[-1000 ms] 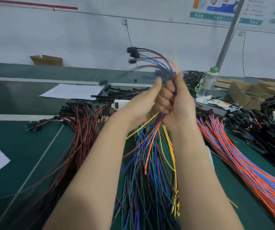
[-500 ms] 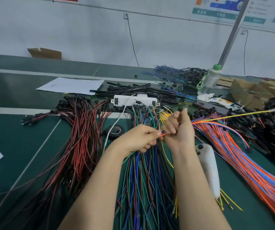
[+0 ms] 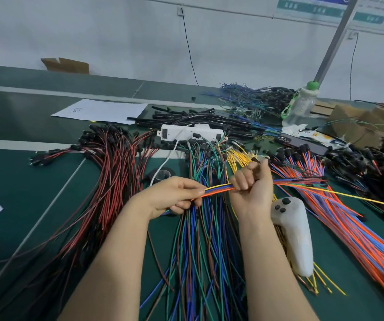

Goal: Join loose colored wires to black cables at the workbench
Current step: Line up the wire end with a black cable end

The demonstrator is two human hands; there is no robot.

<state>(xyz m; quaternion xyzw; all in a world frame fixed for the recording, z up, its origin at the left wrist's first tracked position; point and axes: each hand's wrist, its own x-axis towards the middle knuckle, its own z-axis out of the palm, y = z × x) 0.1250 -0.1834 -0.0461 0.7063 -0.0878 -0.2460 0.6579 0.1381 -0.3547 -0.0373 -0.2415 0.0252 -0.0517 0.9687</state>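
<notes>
My left hand (image 3: 177, 195) and my right hand (image 3: 253, 185) both grip one small bundle of colored wires (image 3: 218, 189), orange, blue and yellow, held level between them above the bench. The bundle runs on past my right fist to the right, and a single yellow wire (image 3: 353, 197) sticks out farthest. Beneath my hands lies a loose pile of blue, green and brown wires (image 3: 200, 246). Black cables (image 3: 200, 119) lie in a heap at the back, behind a white power strip (image 3: 191, 132).
Red-and-black leads (image 3: 107, 172) fan out on the left. Orange and blue wires (image 3: 339, 218) sweep down the right, with a dark tangle (image 3: 381, 165) beyond. A white handheld tool (image 3: 293, 235) lies by my right forearm. A plastic bottle (image 3: 301, 105), paper sheet (image 3: 100, 111) and cardboard sit farther back.
My hands came down from face height to just above the bench. The bundle turned from upright to level, and my hands drew a little apart along it.
</notes>
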